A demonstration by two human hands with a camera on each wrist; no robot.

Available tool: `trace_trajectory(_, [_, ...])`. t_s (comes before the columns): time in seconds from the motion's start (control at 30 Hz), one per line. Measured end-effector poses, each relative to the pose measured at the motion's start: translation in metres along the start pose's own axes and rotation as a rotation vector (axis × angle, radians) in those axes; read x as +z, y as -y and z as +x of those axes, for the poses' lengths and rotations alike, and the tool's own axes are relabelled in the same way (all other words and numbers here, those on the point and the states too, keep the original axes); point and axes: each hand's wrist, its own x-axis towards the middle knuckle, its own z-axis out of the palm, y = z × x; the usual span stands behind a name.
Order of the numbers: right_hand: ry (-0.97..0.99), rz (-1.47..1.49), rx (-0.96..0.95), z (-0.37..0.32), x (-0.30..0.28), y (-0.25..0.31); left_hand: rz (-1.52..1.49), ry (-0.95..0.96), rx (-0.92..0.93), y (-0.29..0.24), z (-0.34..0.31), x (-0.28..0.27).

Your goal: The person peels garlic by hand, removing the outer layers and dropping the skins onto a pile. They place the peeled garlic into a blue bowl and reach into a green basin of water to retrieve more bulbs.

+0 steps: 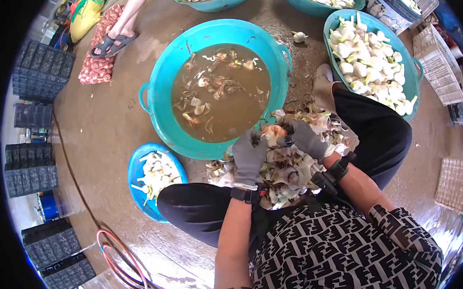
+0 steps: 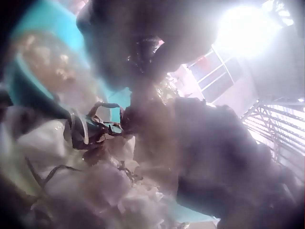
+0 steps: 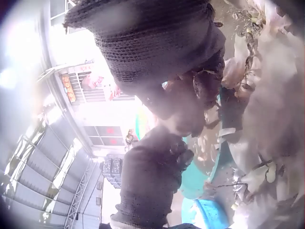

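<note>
Both hands wear grey gloves and meet around a brownish garlic bulb between the knees, just past the near rim of the large teal tub. The left hand grips it from the left, and the right hand has its fingers curled on it from the right. In the right wrist view the bulb is partly covered by the gloved fingers. Loose peeled skins are heaped under the hands. The left wrist view is hazy, with dark gloves close to the lens.
Murky water with floating skins fills the large tub. A blue basin of white garlic stands at the left, a teal basin of garlic at the right. Another person's sandalled feet rest by a net sack. A hose lies lower left.
</note>
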Motion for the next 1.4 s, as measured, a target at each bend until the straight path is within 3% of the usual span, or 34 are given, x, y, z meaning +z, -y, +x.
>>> trace_trajectory(0.1, [0.11,0.335,-0.076,-0.012,-0.007,0.018,0.055,-0.049,-0.045,0.008,0.011,-0.005])
trace_trajectory(0.2, [0.245,0.347,-0.236,-0.019,-0.019,0.021,0.232,-0.11,-0.062,0.049,0.027,-0.012])
trace_trajectory(0.23, [0.257,0.359,-0.243,-0.022,-0.022,0.024,0.225,-0.087,-0.189,0.038,0.03,-0.021])
trace_trajectory(0.33, [0.301,0.443,-0.239,-0.027,-0.026,0.033,0.155,-0.136,-0.071,0.069,0.049,-0.019])
trace_trajectory(0.43, [0.366,0.732,-0.123,-0.024,-0.024,0.034,-0.422,0.083,0.15,0.058,0.053,-0.014])
trace_trajectory(0.53, [0.248,0.259,-0.196,-0.012,-0.028,0.012,-0.251,0.633,-0.09,-0.002,0.035,-0.024])
trace_trajectory(0.57, [0.339,0.481,-0.02,-0.008,-0.027,0.014,-0.084,0.615,-0.005,-0.004,0.034,-0.022])
trace_trajectory(0.63, [0.288,0.238,-0.029,-0.006,-0.022,0.019,0.248,0.572,0.166,-0.007,0.031,-0.017])
trace_trajectory(0.73, [0.223,-0.03,-0.19,-0.004,-0.023,0.009,0.346,0.428,0.4,0.002,0.021,-0.005])
trace_trajectory(0.83, [0.316,0.021,-0.223,-0.003,-0.026,0.017,0.021,0.642,0.025,0.007,0.026,-0.01])
trace_trajectory(0.93, [0.355,0.129,-0.241,0.002,-0.019,0.008,0.231,0.682,0.002,0.002,0.026,-0.01])
trace_trajectory(1.13, [0.342,-0.032,-0.265,-0.006,-0.023,0.03,0.113,0.514,0.085,0.012,0.016,-0.007])
trace_trajectory(1.23, [0.311,-0.049,-0.267,-0.001,-0.016,0.021,0.078,0.259,0.042,0.021,0.003,0.005])
trace_trajectory(1.33, [0.206,-0.113,-0.114,0.001,-0.001,0.012,0.271,0.091,0.095,0.026,-0.003,0.017])
trace_trajectory(1.4, [0.091,-0.261,-0.16,-0.004,0.01,0.018,0.367,0.007,0.053,0.032,-0.003,0.025])
